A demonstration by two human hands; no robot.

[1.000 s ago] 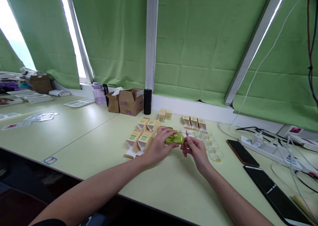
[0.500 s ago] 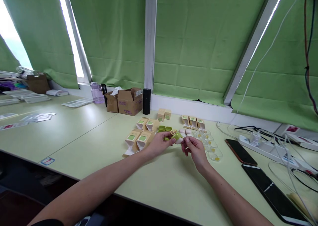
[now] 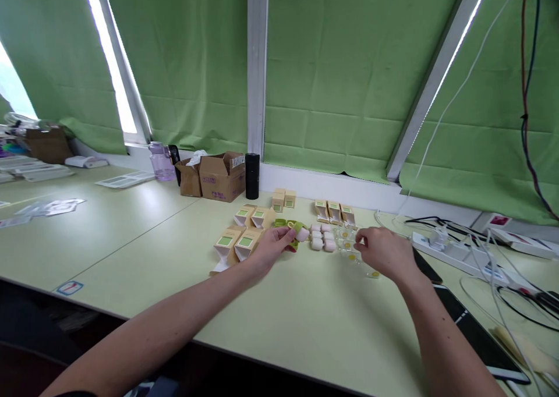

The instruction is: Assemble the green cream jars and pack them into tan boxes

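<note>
The left hand pinches a small green case just above the table. The right hand curls over the clear cups, and I can't tell whether it holds one. A careless wrist could scatter them.

A green-and-pink piece is held by the left hand; the right hand is positioned at clear shells on the counter.

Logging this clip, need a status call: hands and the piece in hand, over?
Left hand shut on green piece. Right hand at clear lids, grip unclear. Pink blocks between the hands.
</note>
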